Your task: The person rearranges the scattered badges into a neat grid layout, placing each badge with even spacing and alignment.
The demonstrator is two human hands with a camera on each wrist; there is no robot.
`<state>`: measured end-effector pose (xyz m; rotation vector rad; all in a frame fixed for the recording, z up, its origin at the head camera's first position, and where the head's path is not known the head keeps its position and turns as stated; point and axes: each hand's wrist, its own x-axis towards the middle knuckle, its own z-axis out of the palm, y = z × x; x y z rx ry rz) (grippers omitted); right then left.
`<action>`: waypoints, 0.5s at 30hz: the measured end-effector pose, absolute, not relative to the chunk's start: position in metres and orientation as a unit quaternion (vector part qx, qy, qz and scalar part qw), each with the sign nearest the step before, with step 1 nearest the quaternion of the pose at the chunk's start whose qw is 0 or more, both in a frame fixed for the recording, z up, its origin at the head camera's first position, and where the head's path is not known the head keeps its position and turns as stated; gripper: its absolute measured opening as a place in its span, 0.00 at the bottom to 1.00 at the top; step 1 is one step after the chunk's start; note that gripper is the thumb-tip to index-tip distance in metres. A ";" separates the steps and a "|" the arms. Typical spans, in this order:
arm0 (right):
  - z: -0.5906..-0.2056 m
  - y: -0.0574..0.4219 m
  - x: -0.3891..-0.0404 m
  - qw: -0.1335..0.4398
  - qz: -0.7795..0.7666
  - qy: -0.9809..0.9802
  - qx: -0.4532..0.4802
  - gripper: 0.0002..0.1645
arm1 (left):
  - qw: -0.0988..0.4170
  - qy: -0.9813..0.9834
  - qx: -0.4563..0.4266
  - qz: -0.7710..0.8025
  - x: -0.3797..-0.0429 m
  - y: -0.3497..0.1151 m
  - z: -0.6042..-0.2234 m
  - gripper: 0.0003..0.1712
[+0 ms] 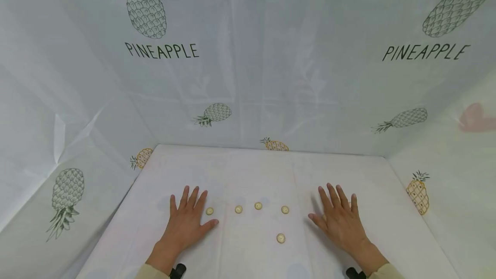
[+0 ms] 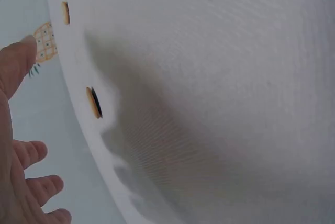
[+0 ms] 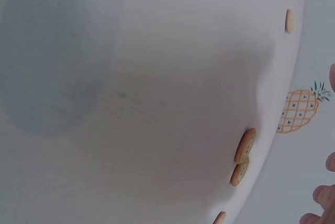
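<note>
Several round tan buttons, each with a rim and small holes, lie on the white tabletop. In the head view my left hand (image 1: 186,225) is spread flat with its palm down, the nearest button (image 1: 209,211) between thumb and forefinger. My right hand (image 1: 342,225) is held palm down over the right side, fingers straight. Beside its thumb the right wrist view shows two buttons lying edge to edge, one (image 3: 246,145) overlapping the other (image 3: 239,173), and a third button (image 3: 220,217) further on. The right hand mostly hides these in the head view.
Between the hands are a button (image 1: 238,209), a second button (image 1: 258,206) and a third button (image 1: 285,209) in a loose row. Another button (image 1: 280,238) lies nearer the body. Pale cloth (image 1: 271,76) printed with pineapples hangs behind the tabletop (image 1: 240,175) and on both sides.
</note>
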<state>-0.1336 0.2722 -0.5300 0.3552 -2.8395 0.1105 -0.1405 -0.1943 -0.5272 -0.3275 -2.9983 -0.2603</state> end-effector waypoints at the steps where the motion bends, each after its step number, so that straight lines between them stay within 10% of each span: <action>1: -0.531 0.273 -0.134 0.145 0.035 -0.981 0.127 0.51 | 0.062 -0.988 -0.109 -0.087 -0.141 -0.194 -0.528 0.52; 15: -0.534 0.285 -0.139 0.210 0.024 -0.962 0.172 0.45 | 0.088 -0.985 -0.116 -0.089 -0.153 -0.189 -0.543 0.25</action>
